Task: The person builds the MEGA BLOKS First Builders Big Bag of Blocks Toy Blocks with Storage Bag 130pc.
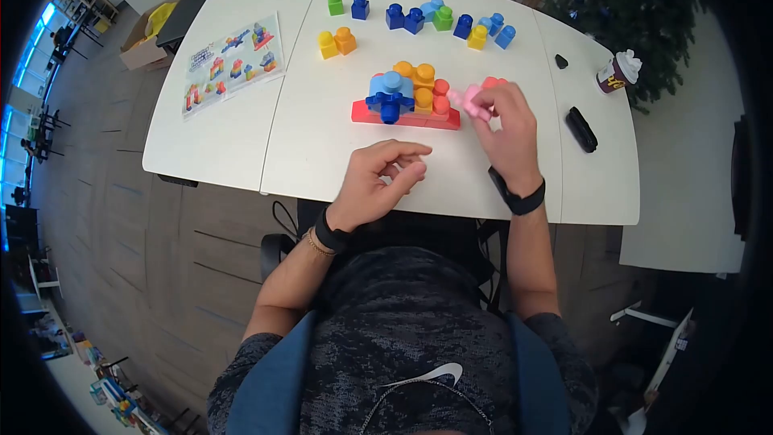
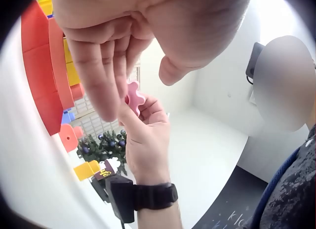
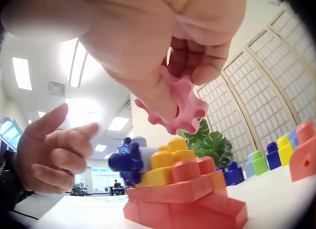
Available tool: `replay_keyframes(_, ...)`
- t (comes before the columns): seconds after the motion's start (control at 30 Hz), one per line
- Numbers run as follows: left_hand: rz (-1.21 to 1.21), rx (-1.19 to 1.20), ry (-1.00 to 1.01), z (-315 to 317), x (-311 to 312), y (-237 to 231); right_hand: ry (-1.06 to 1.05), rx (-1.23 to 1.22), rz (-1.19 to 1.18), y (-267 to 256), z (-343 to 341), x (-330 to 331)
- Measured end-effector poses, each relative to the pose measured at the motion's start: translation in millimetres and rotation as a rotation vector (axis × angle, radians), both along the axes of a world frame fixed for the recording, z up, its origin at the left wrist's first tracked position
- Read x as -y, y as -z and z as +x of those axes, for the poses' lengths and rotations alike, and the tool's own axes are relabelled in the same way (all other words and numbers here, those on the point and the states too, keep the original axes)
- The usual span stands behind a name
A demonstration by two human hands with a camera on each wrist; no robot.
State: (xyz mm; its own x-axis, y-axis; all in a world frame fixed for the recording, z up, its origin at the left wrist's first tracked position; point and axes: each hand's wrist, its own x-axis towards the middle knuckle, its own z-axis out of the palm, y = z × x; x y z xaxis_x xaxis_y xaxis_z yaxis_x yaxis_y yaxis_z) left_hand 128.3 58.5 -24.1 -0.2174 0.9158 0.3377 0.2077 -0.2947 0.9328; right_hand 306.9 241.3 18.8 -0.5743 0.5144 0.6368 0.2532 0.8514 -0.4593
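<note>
My right hand [image 1: 513, 129] pinches a pink toy gear [image 3: 190, 103] with a scalloped edge, thumb pressed at its middle. The gear is held up just right of a block build. That build has a long red base [image 1: 435, 119], yellow-orange blocks [image 1: 415, 74] and red studs on top. A light blue block [image 1: 392, 83] at its left carries a dark blue gear [image 1: 390, 105] facing me. My left hand [image 1: 378, 181] hovers in front of the build, fingers loosely bent, holding nothing. Partly hidden behind my right hand is a coral-red block [image 3: 303, 152].
Several loose blocks line the table's back, among them a green block [image 1: 335, 4] and a yellow block [image 1: 477, 37]. A picture sheet [image 1: 233, 64] lies at left. To the right are a black case [image 1: 581, 130] and a cup [image 1: 616, 74] with a white top.
</note>
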Motion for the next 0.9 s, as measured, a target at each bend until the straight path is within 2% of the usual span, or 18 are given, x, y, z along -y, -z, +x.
replay_keyframes(0.07, -0.116, 0.216, 0.1, 7, -7, -2, -0.034, -0.038, -0.018, 5, 3, 18)
replay_keyframes(0.2, -0.076, 0.327, 0.14, 19, -18, 8, -0.134, -0.084, 0.026, 13, 3, 48)
replay_keyframes(0.27, -0.135, 0.549, 0.18, 25, -20, 2, -0.188, -0.087, 0.074, 17, 4, 55)
replay_keyframes(0.53, -0.18, 0.55, 0.129, 13, -18, 11, -0.326, 0.003, -0.021, 11, 11, 58)
replay_keyframes(0.8, -0.196, 0.567, 0.132, 11, -16, 15, -0.165, -0.086, -0.229, 21, 14, 56)
replay_keyframes(0.9, -0.203, 0.551, 0.132, 10, -15, 16, -0.18, -0.093, -0.208, 21, 10, 58)
